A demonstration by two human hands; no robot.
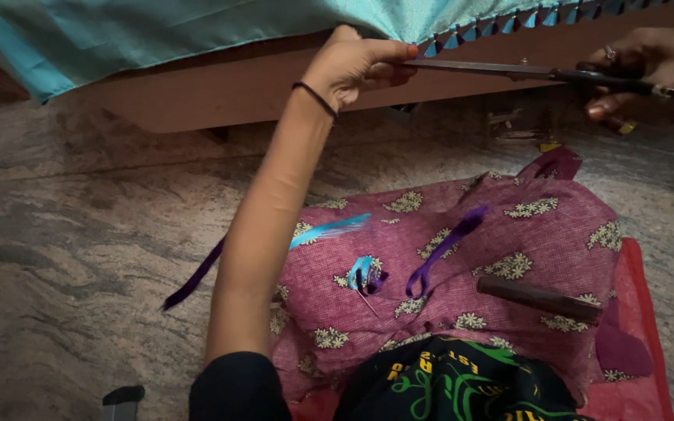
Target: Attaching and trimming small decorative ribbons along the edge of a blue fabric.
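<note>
Both hands work far up: left hand (352, 66) fingers pinch the turquoise cloth (196, 31) edge, right hand (649, 66) fingers clamped on scissors (509, 72).

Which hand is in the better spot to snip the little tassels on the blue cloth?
The right hand. It holds the scissors, whose blades already point at the tassel fringe. The left hand pinches the turquoise cloth at its edge, so it seems better suited to steadying.

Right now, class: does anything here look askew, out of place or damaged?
Nothing looks damaged. The left hand pinches the turquoise cloth at its tasselled edge while the right hand holds scissors. Purple ribbon and thread scraps lie loose across the lap.
</note>
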